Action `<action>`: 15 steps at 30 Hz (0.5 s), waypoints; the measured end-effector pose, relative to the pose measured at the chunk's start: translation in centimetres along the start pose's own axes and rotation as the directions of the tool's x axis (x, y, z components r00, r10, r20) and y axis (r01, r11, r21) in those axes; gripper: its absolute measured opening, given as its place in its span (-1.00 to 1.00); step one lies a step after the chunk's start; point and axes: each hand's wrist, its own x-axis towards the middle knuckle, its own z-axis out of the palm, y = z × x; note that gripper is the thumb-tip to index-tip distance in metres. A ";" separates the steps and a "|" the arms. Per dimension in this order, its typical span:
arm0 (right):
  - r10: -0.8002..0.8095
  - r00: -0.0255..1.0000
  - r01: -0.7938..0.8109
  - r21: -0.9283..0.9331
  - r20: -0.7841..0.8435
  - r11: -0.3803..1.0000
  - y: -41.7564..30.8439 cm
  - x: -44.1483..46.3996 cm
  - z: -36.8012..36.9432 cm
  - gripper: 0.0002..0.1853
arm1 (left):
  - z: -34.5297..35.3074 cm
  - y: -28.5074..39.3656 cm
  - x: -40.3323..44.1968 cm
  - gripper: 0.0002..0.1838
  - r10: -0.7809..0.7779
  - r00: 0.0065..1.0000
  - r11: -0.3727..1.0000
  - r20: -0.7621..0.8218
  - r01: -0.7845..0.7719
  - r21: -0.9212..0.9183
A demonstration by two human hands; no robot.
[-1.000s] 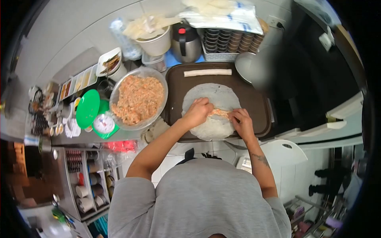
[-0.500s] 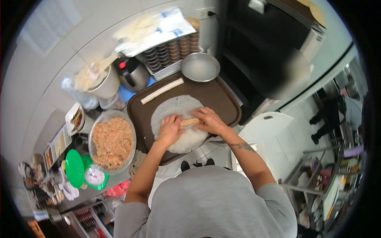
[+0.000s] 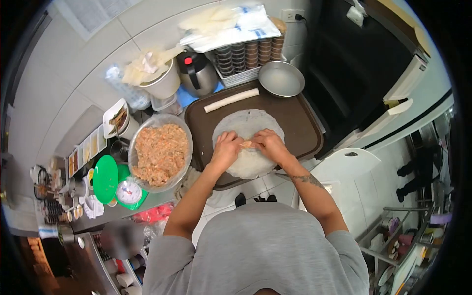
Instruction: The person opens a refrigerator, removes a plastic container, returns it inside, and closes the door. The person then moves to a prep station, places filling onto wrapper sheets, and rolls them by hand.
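A round, whitish, thin wrapper sheet [image 3: 248, 167] lies on a brown tray [image 3: 301, 129]. Across its middle runs a short strip of orange-pink filling [image 3: 248, 144]. From the left, my left hand [image 3: 227, 149] has its bent fingers pressed around one end of the strip. At the other end my right hand [image 3: 270, 145] curls its fingers against the filling, partly hiding it. A finished-looking white roll [image 3: 231, 100] rests toward the tray's back edge. Left of the tray, a large clear bowl [image 3: 186, 164] holds a heap of the same orange filling.
On the tray's back corner stands a metal pan [image 3: 281, 79] of cloudy liquid. Behind are a steel jug [image 3: 196, 73], a white bucket [image 3: 164, 84] and stacked cups [image 3: 251, 54]. A green scale [image 3: 130, 191] sits left. Another person's legs [image 3: 413, 172] show far right.
My hands have come closer together over the filling, covering more of it. The whole view has shifted, so the tray and bowl appear further right and slightly higher.
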 end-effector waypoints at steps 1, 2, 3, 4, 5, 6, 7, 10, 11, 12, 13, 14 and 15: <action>-0.002 0.999 0.002 0.000 -0.033 1.000 -0.1 -0.2 0.0 -0.59 | -0.3 0.2 -0.4 -0.74 -0.046 0.999 0.998 -0.002 0.045 -0.049; 0.001 0.998 -0.001 0.000 -0.067 1.000 -0.5 -0.3 -0.2 -0.60 | -0.6 0.6 -0.4 -0.75 -0.076 0.996 0.995 -0.056 0.071 -0.072; -0.021 0.995 0.019 -0.018 -0.100 1.000 -0.9 -0.2 -0.3 -0.58 | -0.8 0.9 -0.5 -0.76 -0.104 0.989 0.991 -0.105 0.094 -0.096; -0.043 0.990 0.038 -0.035 -0.132 0.999 -1.4 0.2 -0.3 -0.57 | -0.6 0.7 -0.7 -0.75 -0.108 0.989 0.990 -0.105 0.096 -0.108; -0.064 0.985 0.056 -0.052 -0.163 0.997 -1.8 0.3 -0.2 -0.55 | -0.4 0.5 -0.9 -0.74 -0.111 0.988 0.988 -0.104 0.098 -0.120; -0.056 0.994 0.052 -0.051 -0.089 0.997 -1.4 0.3 0.5 -0.51 | 0.2 -0.5 -1.1 -0.71 -0.086 0.995 0.990 -0.057 0.079 -0.120; -0.051 0.999 0.050 -0.054 -0.018 0.997 -0.7 0.4 1.4 -0.47 | 0.4 -1.2 -1.2 -0.69 -0.058 0.998 0.991 -0.012 0.056 -0.121; -0.060 0.998 0.058 -0.075 -0.018 0.995 -1.1 0.6 1.2 -0.42 | -0.2 -2.0 -1.4 -0.57 -0.037 0.996 0.999 0.083 0.040 -0.032; -0.057 0.996 0.052 -0.090 -0.061 0.995 -1.5 0.6 0.9 -0.42 | -1.4 -1.1 -1.2 -0.58 -0.075 0.997 0.992 0.025 0.077 -0.104; -0.058 0.989 0.045 -0.094 -0.135 0.995 -1.7 0.7 0.7 -0.48 | -2.6 -0.1 -1.0 -0.60 -0.101 0.995 0.979 -0.023 0.095 -0.182; -0.058 0.988 0.044 -0.102 -0.144 0.994 -1.4 0.7 0.8 -0.52 | -2.3 -0.2 -0.8 -0.68 -0.093 0.993 0.987 -0.067 0.082 -0.141; -0.058 0.986 0.042 -0.110 -0.153 0.993 -1.2 0.8 0.8 -0.56 | -1.9 -0.6 -0.9 -0.76 -0.080 0.991 0.992 -0.106 0.069 -0.105; -0.059 0.994 0.049 -0.112 -0.091 0.993 -0.3 0.7 1.4 -0.59 | -1.4 -1.4 -1.0 -0.74 -0.053 0.998 0.994 -0.036 0.050 -0.097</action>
